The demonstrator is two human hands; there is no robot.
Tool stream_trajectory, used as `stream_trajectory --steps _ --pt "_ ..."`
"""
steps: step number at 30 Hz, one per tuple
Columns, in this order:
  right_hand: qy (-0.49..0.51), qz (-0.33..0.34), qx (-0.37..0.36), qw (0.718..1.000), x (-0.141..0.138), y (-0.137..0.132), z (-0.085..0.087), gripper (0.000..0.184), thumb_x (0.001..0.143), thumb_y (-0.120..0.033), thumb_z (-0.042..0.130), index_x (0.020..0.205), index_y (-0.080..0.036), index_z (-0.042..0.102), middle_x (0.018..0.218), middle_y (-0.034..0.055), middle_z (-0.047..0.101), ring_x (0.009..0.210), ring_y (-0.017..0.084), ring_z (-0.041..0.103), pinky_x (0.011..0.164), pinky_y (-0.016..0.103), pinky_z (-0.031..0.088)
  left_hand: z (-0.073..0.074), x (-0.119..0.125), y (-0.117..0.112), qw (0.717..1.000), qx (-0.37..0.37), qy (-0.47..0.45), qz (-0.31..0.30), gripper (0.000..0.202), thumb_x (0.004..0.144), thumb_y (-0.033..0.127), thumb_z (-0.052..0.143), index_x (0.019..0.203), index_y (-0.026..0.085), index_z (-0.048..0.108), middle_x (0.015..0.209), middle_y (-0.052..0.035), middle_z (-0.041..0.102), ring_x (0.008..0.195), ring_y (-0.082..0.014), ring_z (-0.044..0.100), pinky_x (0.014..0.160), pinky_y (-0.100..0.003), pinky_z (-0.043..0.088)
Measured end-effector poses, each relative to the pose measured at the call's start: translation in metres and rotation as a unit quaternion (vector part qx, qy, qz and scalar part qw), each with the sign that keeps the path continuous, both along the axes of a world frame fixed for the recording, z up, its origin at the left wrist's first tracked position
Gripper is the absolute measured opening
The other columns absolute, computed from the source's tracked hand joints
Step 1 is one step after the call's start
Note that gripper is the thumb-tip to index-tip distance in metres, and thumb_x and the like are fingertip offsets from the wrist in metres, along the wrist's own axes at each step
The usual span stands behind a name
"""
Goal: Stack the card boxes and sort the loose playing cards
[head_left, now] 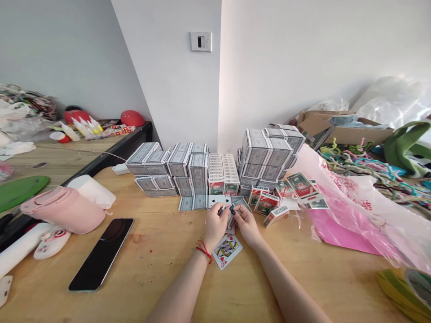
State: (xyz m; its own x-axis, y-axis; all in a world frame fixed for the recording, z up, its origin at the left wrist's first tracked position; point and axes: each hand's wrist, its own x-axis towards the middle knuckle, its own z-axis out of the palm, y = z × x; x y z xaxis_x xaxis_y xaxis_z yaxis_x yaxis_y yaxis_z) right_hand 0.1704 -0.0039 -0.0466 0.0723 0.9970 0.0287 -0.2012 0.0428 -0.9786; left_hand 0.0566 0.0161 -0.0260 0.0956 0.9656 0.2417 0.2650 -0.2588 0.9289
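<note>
My left hand point(215, 224), with a red string at the wrist, and my right hand point(245, 222) meet at the table's middle, fingers curled around a small stack of playing cards point(227, 212). A face-up court card point(227, 250) lies on the wood just below my hands. A two of spades point(218, 200) lies face up beyond my fingers, beside face-down cards point(192, 202). Behind them stand stacked card boxes point(175, 168) on the left and a taller pile point(269, 154) on the right.
A black phone point(103, 253) lies at the left front near a pink container point(65, 208) and a white roll point(92, 190). Loose card packs point(269, 202) sit by a pink plastic bag point(346, 206). Coloured cords point(367, 170) and a cardboard box point(340, 128) fill the right.
</note>
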Motion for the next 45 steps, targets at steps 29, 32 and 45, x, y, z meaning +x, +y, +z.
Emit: stream_trajectory --steps 29,32,45 --pt "-0.036 -0.007 0.000 0.999 -0.0035 -0.0002 0.0021 0.028 0.069 -0.043 0.062 0.062 -0.020 0.049 0.046 -0.0063 0.043 0.040 0.009 0.039 0.039 0.021 0.030 -0.0101 -0.0041 0.0003 0.996 0.042 0.075 0.012 0.030 0.082 0.035 0.043 0.059 0.018 0.051 0.054 0.0001 0.051 0.050 -0.0113 0.042 0.050 -0.022 0.026" --pt "-0.029 0.000 -0.021 0.999 -0.0026 -0.0002 0.0015 0.028 0.069 -0.043 0.062 0.063 -0.020 0.048 0.044 -0.0062 0.044 0.037 0.009 0.041 0.037 0.021 0.030 -0.0101 -0.0031 0.0007 0.998 0.023 0.058 0.008 0.032 0.082 0.036 0.043 0.058 0.017 0.051 0.053 0.0007 0.051 0.050 -0.0108 0.042 0.050 -0.021 0.027" --pt "0.106 -0.096 -0.022 0.990 0.0033 0.0061 0.0005 0.030 0.067 -0.044 0.066 0.071 -0.021 0.047 0.056 -0.0048 0.054 0.046 0.010 0.051 0.047 0.024 0.045 -0.0060 -0.0035 0.0075 0.993 -0.059 -0.102 -0.019 0.029 0.071 0.031 0.060 0.096 0.017 0.057 0.089 -0.0056 0.064 0.078 -0.0157 0.059 0.069 -0.027 0.046"
